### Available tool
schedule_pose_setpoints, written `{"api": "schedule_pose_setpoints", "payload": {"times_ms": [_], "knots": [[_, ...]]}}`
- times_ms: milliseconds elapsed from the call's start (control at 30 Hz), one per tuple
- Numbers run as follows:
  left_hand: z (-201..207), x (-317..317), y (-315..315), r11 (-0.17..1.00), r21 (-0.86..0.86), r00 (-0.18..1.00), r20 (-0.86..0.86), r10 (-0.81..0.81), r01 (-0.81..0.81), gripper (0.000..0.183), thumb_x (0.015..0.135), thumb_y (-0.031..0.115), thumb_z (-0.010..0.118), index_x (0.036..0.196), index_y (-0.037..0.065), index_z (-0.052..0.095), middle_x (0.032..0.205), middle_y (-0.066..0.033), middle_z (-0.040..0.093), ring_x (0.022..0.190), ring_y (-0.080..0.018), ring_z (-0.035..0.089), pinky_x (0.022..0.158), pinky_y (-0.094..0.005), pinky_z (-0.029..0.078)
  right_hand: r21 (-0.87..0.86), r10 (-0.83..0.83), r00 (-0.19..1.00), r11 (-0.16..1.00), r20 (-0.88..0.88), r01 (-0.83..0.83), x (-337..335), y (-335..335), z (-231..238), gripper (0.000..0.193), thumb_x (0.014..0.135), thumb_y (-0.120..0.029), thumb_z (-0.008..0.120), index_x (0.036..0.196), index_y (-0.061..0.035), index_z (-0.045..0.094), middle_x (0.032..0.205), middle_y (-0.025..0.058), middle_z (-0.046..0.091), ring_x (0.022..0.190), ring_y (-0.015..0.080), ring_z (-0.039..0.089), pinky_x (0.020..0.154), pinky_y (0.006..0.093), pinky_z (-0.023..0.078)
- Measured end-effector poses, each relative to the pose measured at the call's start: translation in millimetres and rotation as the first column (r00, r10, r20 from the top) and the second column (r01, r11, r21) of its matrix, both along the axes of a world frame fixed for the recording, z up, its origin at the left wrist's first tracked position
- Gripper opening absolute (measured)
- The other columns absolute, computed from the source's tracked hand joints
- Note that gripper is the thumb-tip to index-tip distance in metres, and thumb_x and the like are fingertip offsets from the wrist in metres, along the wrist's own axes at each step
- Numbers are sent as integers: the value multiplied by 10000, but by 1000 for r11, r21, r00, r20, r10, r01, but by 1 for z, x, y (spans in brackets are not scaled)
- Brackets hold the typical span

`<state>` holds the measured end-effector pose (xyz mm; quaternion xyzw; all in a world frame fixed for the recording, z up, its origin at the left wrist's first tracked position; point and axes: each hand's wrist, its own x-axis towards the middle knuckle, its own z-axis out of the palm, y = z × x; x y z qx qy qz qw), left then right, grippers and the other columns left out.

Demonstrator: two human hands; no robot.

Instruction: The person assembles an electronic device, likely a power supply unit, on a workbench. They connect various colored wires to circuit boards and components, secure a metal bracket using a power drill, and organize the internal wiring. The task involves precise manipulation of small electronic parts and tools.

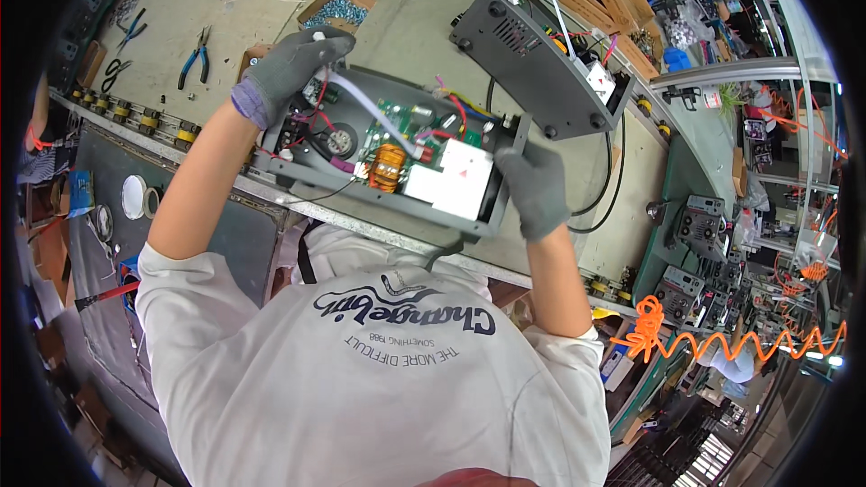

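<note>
An open dark grey metal device chassis [361, 185] is tilted at the bench's near edge. Inside are a green circuit board [419, 115], a copper-wound coil [389, 168], a white insulating sheet [454, 182] and coloured wires. A thick white cable [372, 113] runs across it toward my left hand. My gloved left hand [302, 68] is closed at the chassis's left end; its fingers partly hide what they grip there. My gloved right hand [538, 189] grips the right end wall, thumb at the upper rim. Behind it to the right, a second similar chassis [528, 59] lies on its side.
Blue-handled pliers [194, 60] and black scissors [114, 72] lie on the left of the bench. A cardboard box of small screws [338, 11] sits at the back. Black cables [616, 180] trail on the right. Rollers [185, 135] line the near edge; an orange coiled hose [722, 343] hangs at right.
</note>
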<state>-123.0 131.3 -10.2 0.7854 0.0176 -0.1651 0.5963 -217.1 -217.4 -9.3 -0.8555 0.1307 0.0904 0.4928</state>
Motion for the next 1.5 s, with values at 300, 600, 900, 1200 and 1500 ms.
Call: {"api": "schedule_pose_setpoints", "payload": {"times_ms": [300,600,900,1200,1500], "knots": [[78,-45,-90,419,895,679,403,-614,-153,566,932,315,633,1431,87,495,1400,-123,574,1361,-279,480,1179,-508,283,-82,35,911,997,411,-1,-35,-21,9,306,817,-112,617,1092,-4,696,753,120,694,656,165,645,658,318,525],[49,-27,-150,554,771,742,165,-650,313,526,940,348,643,1391,135,476,1191,-184,627,1072,-356,649,937,-472,511,-515,290,646,837,706,188,-49,-5,27,357,809,-185,721,1155,-102,705,1255,151,637,1047,343,631,890,420,498],[70,-31,-147,613,631,715,128,-687,476,358,872,393,708,1157,177,724,1345,-128,613,1173,-333,624,1000,-416,486,-749,644,523,662,559,-15,-27,-6,48,193,767,-175,654,942,-239,703,1097,-60,710,1109,188,603,1112,480,316],[51,-32,-141,839,261,809,241,-536,478,350,939,204,648,1283,164,697,1318,-129,647,1134,-279,658,1007,-371,502,-782,602,565,610,564,131,-15,15,58,139,664,-130,695,791,-124,639,816,23,642,962,229,614,1066,528,371],[65,-45,-151,772,513,826,194,-529,374,252,909,282,703,1021,58,735,936,-103,746,886,-241,708,860,-368,545,-786,605,605,615,518,58,-3,17,53,90,689,-131,700,760,-89,665,755,59,652,915,246,631,1036,550,407]]}}
